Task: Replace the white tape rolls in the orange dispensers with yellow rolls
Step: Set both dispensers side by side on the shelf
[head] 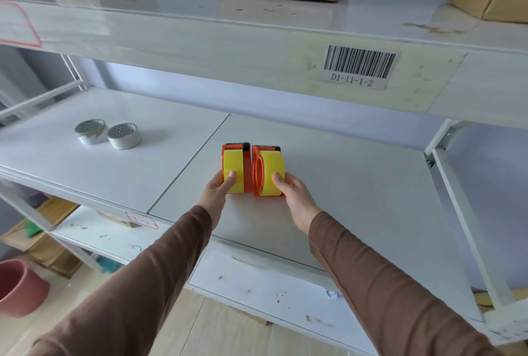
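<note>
You are clamping your left hand and right hand on the two touching orange dispensers, steadying their yellow rolls right of the white rolls.

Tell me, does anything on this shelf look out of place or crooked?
Nothing stands out. Both orange dispensers stand side by side on the shelf, each holding a yellow roll. The two white rolls lie flat to the left.
</note>
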A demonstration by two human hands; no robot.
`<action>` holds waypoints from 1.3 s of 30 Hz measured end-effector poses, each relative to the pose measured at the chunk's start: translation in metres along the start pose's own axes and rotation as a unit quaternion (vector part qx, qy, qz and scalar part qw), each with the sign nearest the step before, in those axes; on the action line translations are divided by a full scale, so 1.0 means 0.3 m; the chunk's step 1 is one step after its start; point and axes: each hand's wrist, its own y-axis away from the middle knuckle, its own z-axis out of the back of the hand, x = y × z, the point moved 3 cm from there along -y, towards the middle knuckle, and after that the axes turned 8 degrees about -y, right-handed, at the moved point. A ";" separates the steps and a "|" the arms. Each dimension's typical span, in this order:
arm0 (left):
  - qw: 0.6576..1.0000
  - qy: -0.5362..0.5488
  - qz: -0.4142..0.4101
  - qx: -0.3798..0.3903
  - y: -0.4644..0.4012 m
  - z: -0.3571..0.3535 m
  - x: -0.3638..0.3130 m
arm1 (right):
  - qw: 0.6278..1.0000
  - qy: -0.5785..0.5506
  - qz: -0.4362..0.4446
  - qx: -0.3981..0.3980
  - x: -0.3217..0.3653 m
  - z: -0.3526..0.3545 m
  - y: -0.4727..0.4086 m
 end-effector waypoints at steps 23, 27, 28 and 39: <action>0.998 0.003 0.031 0.056 -0.026 0.772 0.021 | 0.996 -0.043 0.029 -0.071 -0.121 -0.658 -0.038; 0.996 -0.003 0.039 0.080 -0.061 0.791 0.001 | 0.995 -0.042 0.050 -0.070 -0.156 -0.668 -0.092; 0.996 -0.004 0.040 0.080 -0.070 0.792 -0.001 | 0.995 -0.037 0.052 -0.073 -0.155 -0.670 -0.102; 0.992 -0.015 0.029 0.126 -0.217 0.831 -0.006 | 0.988 -0.011 0.003 -0.154 -0.094 -0.751 -0.116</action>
